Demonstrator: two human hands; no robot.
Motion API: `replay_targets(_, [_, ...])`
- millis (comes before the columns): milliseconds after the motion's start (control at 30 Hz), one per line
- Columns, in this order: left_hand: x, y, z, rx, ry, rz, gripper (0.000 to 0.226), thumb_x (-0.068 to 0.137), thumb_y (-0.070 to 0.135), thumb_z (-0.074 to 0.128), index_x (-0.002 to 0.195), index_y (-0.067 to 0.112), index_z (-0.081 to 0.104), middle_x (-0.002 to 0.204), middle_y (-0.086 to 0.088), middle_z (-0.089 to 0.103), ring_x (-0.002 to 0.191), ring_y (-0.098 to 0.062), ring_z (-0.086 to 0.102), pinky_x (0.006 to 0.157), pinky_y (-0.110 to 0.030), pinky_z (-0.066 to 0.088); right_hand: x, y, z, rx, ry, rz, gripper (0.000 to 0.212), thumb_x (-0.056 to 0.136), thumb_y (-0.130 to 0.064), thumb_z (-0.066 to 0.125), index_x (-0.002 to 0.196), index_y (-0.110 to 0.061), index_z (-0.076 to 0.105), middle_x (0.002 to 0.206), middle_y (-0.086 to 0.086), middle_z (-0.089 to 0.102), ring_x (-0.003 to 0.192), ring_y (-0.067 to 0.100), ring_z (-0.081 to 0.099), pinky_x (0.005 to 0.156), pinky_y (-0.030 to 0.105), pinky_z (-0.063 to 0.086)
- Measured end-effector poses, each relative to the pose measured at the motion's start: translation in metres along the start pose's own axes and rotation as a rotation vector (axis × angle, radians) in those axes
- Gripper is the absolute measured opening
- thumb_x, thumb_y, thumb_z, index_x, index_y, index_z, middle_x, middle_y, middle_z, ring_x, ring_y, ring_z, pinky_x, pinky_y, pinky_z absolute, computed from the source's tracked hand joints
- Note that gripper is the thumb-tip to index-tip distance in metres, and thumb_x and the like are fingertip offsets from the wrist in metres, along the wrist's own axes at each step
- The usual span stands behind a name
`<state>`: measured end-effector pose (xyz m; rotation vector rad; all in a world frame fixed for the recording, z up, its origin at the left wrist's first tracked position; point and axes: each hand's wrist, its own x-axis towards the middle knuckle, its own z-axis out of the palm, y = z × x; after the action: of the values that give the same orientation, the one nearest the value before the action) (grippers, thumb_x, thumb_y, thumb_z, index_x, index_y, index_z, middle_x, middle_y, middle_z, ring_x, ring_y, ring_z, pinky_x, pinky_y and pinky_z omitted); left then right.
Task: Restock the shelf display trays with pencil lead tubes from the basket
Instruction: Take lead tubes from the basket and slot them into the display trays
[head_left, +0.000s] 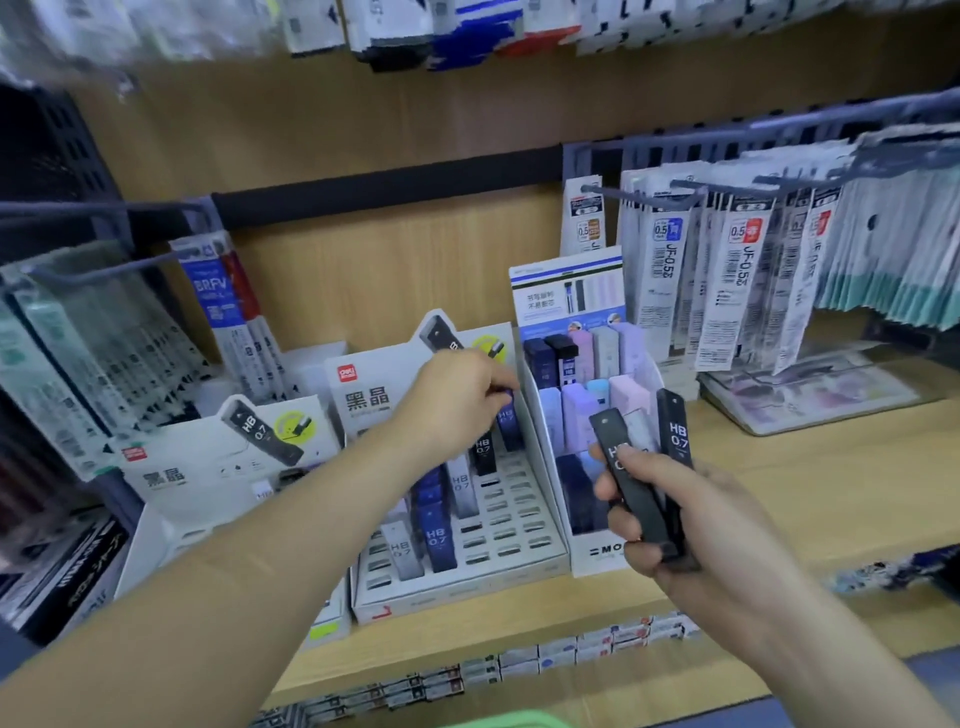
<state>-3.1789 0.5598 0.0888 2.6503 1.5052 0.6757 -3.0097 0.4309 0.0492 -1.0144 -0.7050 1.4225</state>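
A white slotted display tray (524, 525) stands on the wooden shelf, with several HB 0.7 lead tubes upright in its left columns and back row. My left hand (457, 400) reaches over the tray's back row, its fingers pinched on the top of a dark blue lead tube (509, 421) that stands in a slot there. My right hand (691, 525) hovers in front of the neighbouring tray, gripping black lead tubes (644, 493) marked HB 0.7, fanned upward. The basket shows only as a green rim (514, 721) at the bottom edge.
A second white tray (228, 467) sits to the left. A tiered tray of pastel and dark lead cases (587, 410) stands to the right. Refill packs hang on hooks (727, 270) at right and left. A flat clear packet (810, 389) lies on the shelf at right.
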Motion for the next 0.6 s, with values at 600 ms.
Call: replay_targets(600, [0.014, -0.004, 0.019, 0.246, -0.039, -0.037, 0.015, 0.090, 0.019, 0.058, 0.094, 0.018, 0.073, 0.091, -0.001, 0.072, 0.092, -0.023, 0.061, 0.079, -0.032, 0.049, 0.001, 0.000, -0.001, 0.053, -0.078, 0.037, 0.021, 0.089, -0.015, 0.063, 0.105, -0.002, 0.070, 0.066, 0.003, 0.062, 0.048, 0.012, 0.048, 0.037, 0.018, 0.034])
